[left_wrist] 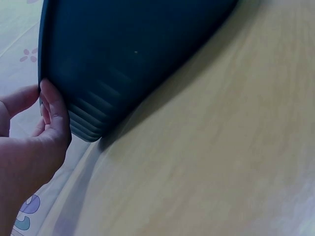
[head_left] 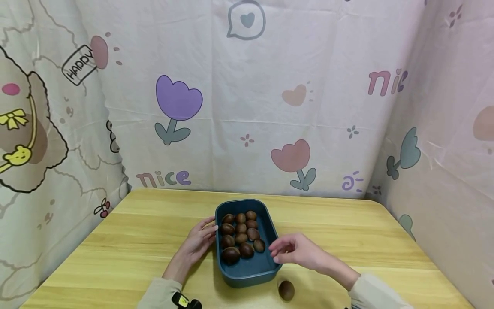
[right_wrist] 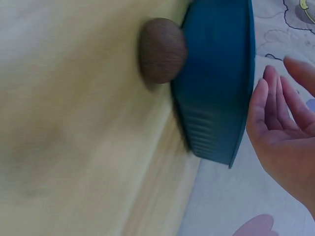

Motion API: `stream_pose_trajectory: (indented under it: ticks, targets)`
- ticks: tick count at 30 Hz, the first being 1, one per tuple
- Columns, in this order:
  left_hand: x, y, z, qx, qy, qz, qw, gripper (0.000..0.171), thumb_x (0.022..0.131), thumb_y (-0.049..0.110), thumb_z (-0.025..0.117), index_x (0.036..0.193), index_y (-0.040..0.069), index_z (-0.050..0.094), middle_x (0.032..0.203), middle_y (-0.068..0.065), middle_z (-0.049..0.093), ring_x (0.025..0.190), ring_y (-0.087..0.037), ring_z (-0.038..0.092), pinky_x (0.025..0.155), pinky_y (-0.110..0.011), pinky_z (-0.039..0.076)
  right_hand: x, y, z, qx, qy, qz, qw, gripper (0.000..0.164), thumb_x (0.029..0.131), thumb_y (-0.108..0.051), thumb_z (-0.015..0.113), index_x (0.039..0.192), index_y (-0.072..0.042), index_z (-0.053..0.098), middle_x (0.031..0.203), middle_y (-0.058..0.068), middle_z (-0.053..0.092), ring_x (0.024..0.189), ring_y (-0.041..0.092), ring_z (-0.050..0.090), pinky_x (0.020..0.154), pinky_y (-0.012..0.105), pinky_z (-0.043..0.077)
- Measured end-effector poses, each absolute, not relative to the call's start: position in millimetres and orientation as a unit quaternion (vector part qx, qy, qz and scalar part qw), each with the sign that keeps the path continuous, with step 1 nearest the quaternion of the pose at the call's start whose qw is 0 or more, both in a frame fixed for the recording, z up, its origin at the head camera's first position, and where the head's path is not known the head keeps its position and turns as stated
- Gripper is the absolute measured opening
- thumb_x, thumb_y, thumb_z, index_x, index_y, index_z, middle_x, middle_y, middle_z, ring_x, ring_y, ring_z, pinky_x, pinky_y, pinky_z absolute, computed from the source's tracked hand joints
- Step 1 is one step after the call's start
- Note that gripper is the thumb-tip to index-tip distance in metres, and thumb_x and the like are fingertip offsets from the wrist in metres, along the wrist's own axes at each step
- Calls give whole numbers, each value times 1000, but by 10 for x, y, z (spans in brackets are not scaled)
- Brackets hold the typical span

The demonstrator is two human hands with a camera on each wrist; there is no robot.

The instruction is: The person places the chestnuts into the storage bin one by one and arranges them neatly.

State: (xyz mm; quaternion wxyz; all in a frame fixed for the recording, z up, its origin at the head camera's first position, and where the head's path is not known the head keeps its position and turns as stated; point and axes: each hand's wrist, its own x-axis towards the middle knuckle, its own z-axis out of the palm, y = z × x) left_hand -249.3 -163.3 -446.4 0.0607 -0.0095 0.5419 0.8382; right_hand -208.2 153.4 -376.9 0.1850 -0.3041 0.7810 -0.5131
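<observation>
A dark blue-green plastic box (head_left: 251,274) sits on the table with several brown chestnuts (head_left: 246,250) in rows inside it. At its left long side, my left hand (head_left: 198,240) holds the rim, fingertips and thumb at the edge in the left wrist view. Over the right side of the box is my right hand (head_left: 299,253), its fingers loosely bent with nothing between them. One loose chestnut (head_left: 286,290) lies on the table just outside the near right corner of the box; the right wrist view shows this chestnut (right_wrist: 163,50) beside the box wall (right_wrist: 211,88).
The light wood table (head_left: 154,227) reaches back to a printed cloth (head_left: 239,86) that hangs behind it and along both sides. A small black device (head_left: 186,301) is strapped at the left sleeve.
</observation>
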Motion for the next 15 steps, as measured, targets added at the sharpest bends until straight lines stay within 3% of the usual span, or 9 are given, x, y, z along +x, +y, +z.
stream_pose_trajectory:
  ticks: [8, 15]
  targets:
    - [-2493, -1629, -4447, -5, 541, 839, 57, 48, 98, -2, 47, 141, -8, 28, 112, -10, 54, 91, -15, 54, 77, -24, 46, -1915, 1806, -4003, -309, 747, -540, 236, 18, 85, 1, 67, 100, 11, 65, 93, 16, 67, 80, 10, 61, 72, 22, 51]
    - [-2488, -1631, -4468, -11, 542, 839, 59, 46, 99, -2, 46, 141, -7, 28, 110, -8, 55, 90, -13, 54, 77, -23, 46, -1838, 1882, -4226, -270, 764, -536, 238, 25, 77, 3, 73, 101, 6, 67, 96, 11, 65, 84, 19, 59, 73, 24, 49]
